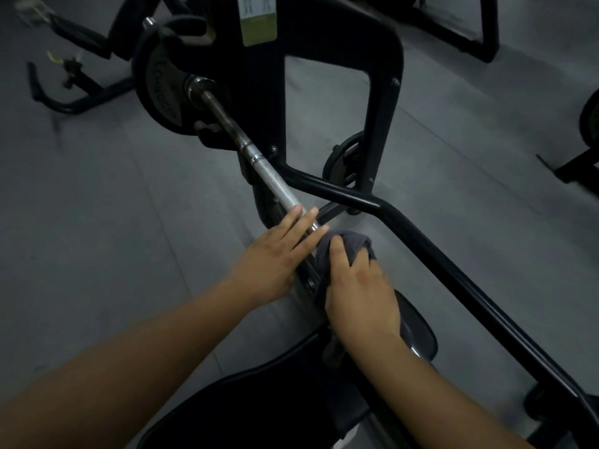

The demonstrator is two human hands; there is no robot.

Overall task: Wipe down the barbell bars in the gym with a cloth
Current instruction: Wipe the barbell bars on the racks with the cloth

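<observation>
A steel barbell bar (pixel 259 166) runs from a black weight plate (pixel 160 89) at upper left down to the frame's middle. My left hand (pixel 278 251) lies flat on the bar's near part, fingers straight and together, holding nothing. Just to its right, my right hand (pixel 359 286) grips a dark grey cloth (pixel 351 243) bunched against the bar. The cloth hangs down under my right palm. The bar's stretch beneath both hands is hidden.
A black rack upright (pixel 262 102) and a bent black tube (pixel 431 251) cross right of the bar. A black bench pad (pixel 275 406) sits below my arms. Other black machine frames stand at upper left (pixel 77 102) and upper right (pixel 479 30) on grey floor (pixel 97 222).
</observation>
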